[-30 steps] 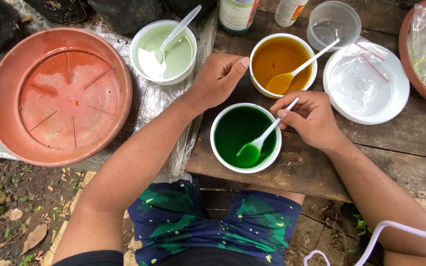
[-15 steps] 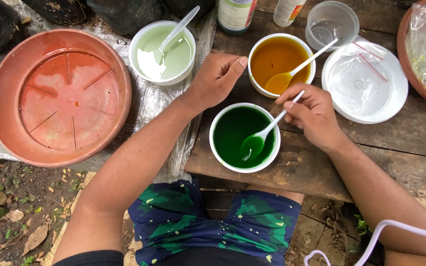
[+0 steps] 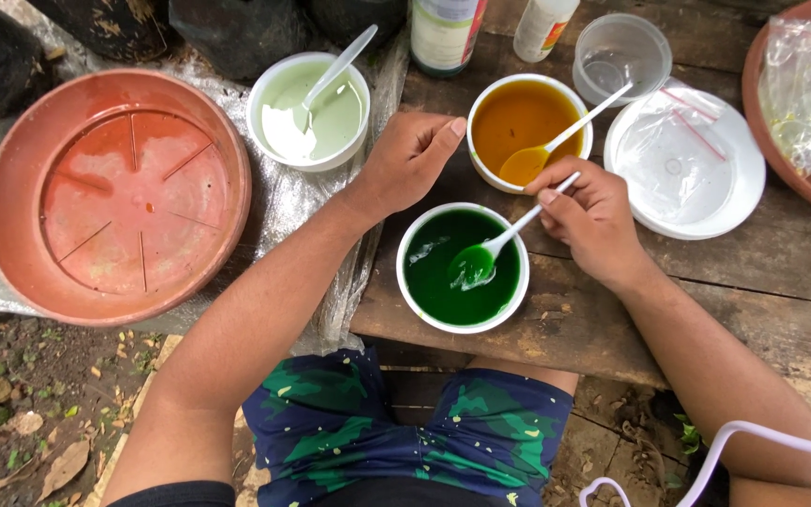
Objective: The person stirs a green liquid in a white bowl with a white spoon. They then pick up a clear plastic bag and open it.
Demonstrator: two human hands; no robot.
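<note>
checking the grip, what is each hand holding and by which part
Right hand pinches the white spoon by its handle's upper end. Left hand holds nothing.

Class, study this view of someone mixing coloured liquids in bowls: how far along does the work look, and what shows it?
Looks done: three white bowls are filled, the pale green bowl and the orange bowl each with a spoon resting in it. In hand: the right hand holds a white spoon dipped in the dark green bowl; the left hand rests beside it. Left: the clear cup and terracotta saucer hold no colour.
</note>
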